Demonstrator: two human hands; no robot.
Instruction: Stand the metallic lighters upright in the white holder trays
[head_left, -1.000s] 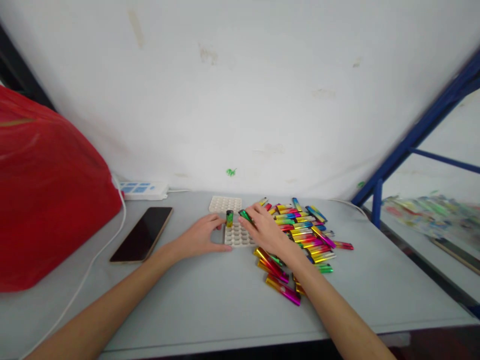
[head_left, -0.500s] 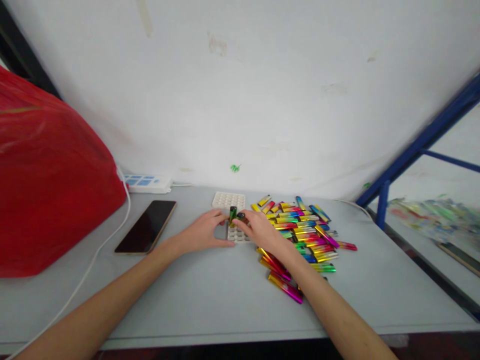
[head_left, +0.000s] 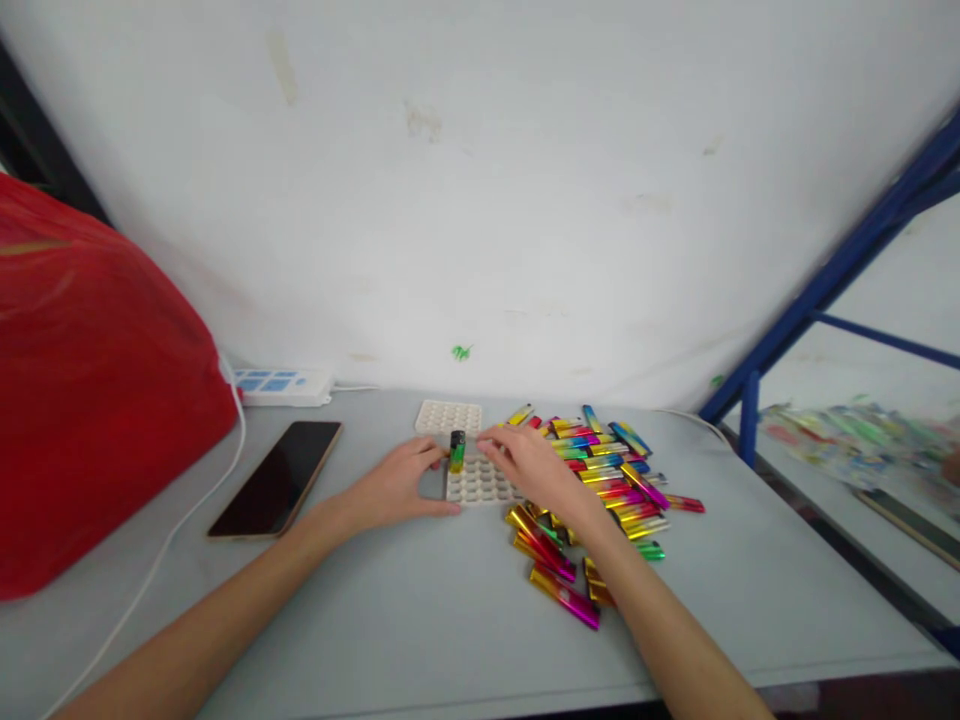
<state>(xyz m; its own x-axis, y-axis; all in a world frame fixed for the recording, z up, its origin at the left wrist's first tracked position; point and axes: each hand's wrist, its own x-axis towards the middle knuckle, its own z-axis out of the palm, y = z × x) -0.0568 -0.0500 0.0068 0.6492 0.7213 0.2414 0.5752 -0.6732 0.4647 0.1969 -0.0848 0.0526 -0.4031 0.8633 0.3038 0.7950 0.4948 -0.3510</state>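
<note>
Left hand [head_left: 397,487]: spread, thumb and fingers apart at the left edge of the near tray [head_left: 484,484].
Right hand [head_left: 536,465]: above the tray's right side, fingers bunched; whether they pinch anything, I cannot tell.
Lighter [head_left: 457,453]: upright at the tray's far left corner, perhaps with another behind it; a knock from either hand could tip it.
Loose lighters [head_left: 600,476]: on the desk [head_left: 420,610], right of the tray, partly hidden by the right arm, which could scatter them if it brushes low.
</note>
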